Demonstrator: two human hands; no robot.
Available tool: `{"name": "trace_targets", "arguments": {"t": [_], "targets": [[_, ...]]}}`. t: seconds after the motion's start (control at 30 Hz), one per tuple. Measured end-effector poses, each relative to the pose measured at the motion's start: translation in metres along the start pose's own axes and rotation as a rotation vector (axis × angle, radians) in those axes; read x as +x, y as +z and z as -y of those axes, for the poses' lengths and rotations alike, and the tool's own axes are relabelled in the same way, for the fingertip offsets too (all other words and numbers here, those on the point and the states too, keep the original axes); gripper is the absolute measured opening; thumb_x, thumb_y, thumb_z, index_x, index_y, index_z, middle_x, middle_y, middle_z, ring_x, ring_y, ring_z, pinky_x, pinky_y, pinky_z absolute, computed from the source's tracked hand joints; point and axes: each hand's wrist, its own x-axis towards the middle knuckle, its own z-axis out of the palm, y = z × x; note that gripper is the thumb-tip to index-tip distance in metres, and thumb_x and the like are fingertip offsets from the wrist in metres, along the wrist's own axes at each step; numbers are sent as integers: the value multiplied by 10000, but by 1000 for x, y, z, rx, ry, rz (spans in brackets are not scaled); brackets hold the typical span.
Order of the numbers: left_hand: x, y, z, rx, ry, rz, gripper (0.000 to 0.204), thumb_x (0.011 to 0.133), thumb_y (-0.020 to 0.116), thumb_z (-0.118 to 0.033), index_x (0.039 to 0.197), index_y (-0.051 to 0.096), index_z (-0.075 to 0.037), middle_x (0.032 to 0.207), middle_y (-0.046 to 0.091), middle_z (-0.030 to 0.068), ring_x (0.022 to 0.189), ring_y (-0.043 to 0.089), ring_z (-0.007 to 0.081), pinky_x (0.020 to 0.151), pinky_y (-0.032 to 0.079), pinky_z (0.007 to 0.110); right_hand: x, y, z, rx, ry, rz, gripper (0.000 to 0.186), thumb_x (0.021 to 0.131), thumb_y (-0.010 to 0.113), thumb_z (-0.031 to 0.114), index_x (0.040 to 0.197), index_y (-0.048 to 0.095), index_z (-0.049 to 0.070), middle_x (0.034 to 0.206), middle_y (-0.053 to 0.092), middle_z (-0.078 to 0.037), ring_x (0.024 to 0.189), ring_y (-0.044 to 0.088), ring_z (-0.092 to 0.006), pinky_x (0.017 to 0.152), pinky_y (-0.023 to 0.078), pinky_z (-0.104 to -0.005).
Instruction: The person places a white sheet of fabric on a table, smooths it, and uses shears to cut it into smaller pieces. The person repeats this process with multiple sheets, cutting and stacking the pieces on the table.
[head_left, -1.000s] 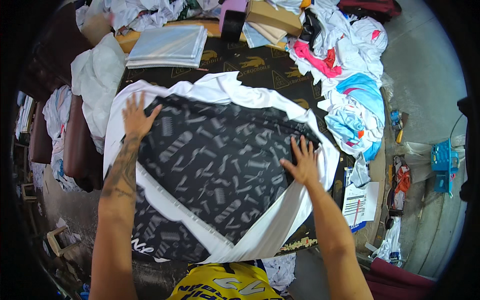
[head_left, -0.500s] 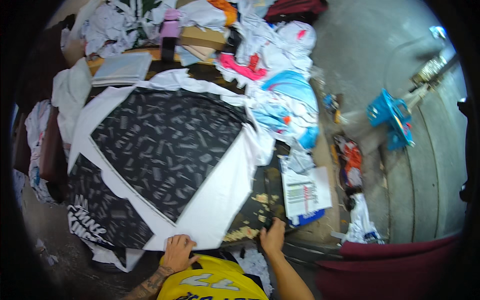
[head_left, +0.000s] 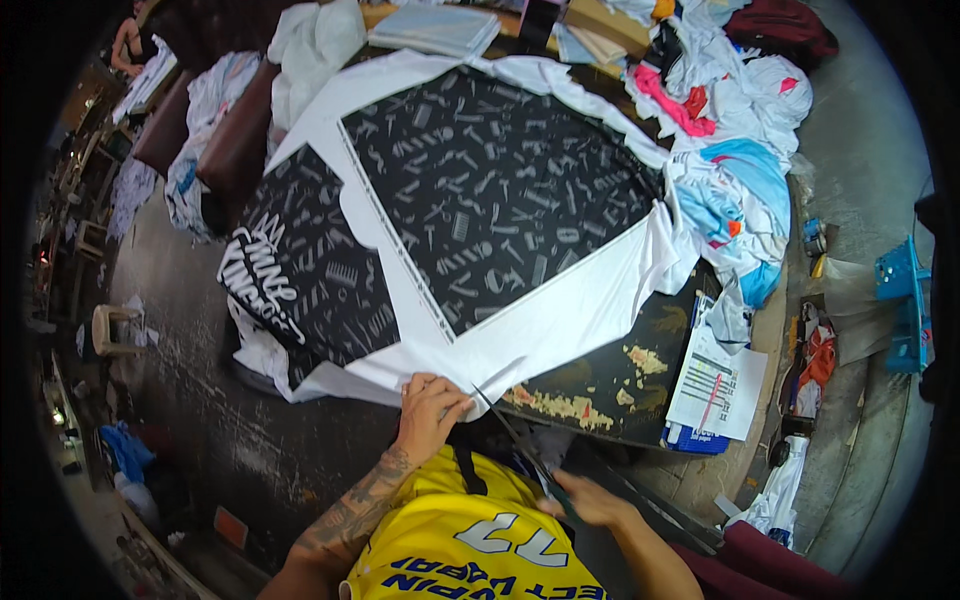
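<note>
A large piece of fabric, black with white barber-tool motifs and wide white margins (head_left: 560, 345), lies spread over the table. At its near edge my left hand (head_left: 432, 408) is closed, with the fingers gripping the white margin. My right hand (head_left: 590, 500), just off the table's near edge, is closed around the handles of a pair of scissors (head_left: 520, 432). The blades point up and left, and their tips are at the white margin, just right of my left hand. Whether they have cut into the cloth I cannot tell.
White, blue and pink cloth scraps (head_left: 735, 200) are heaped on the table's right side. Printed papers (head_left: 715, 385) lie at its right edge. Folded pale sheets (head_left: 432, 32) rest at the back. A blue plastic basket (head_left: 902, 300) stands right, a stool (head_left: 115, 328) left.
The view has swung left and down, so the table sits further right and higher. My right hand has moved below the table edge, and the scissors now show plainly, blades at the fabric edge.
</note>
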Motion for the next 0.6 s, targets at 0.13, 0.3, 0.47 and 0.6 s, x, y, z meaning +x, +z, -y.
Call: {"name": "trace_targets", "arguments": {"t": [0.13, 0.3, 0.47, 0.6], "targets": [[3, 3, -2, 61, 18, 33, 136, 956, 765, -204, 1008, 831, -98, 1029, 691, 19, 1151, 544, 283, 1046, 377, 460, 44, -14, 41, -85, 28, -71, 877, 828, 763, 791, 1265, 736, 31, 1105, 769, -235, 1057, 735, -375, 929, 550, -427], [2, 0, 1, 101, 32, 83, 129, 941, 777, -193, 1013, 827, -99, 1105, 674, -2, 1212, 531, 271, 1077, 368, 468, 56, -16, 57, 54, 146, -13, 769, 779, 854, 733, 1010, 808, 1, 897, 778, -155, 871, 738, -250, 828, 565, -372], [8, -6, 10, 64, 86, 126, 132, 921, 789, -192, 1016, 821, -106, 1156, 654, 6, 1264, 512, 279, 1109, 363, 473, 95, -14, 84, 22, 141, -27, 761, 830, 837, 690, 1048, 798, -38, 898, 770, -144, 859, 714, -233, 808, 559, -375], [20, -18, 20, -16, 100, 262, 185, 873, 806, -178, 1042, 806, -104, 1190, 649, 31, 1302, 502, 293, 1119, 391, 489, 114, -25, 120, 60, 96, -82, 607, 880, 885, 539, 1059, 796, -34, 852, 748, -59, 739, 642, -136, 687, 515, -314]]}}
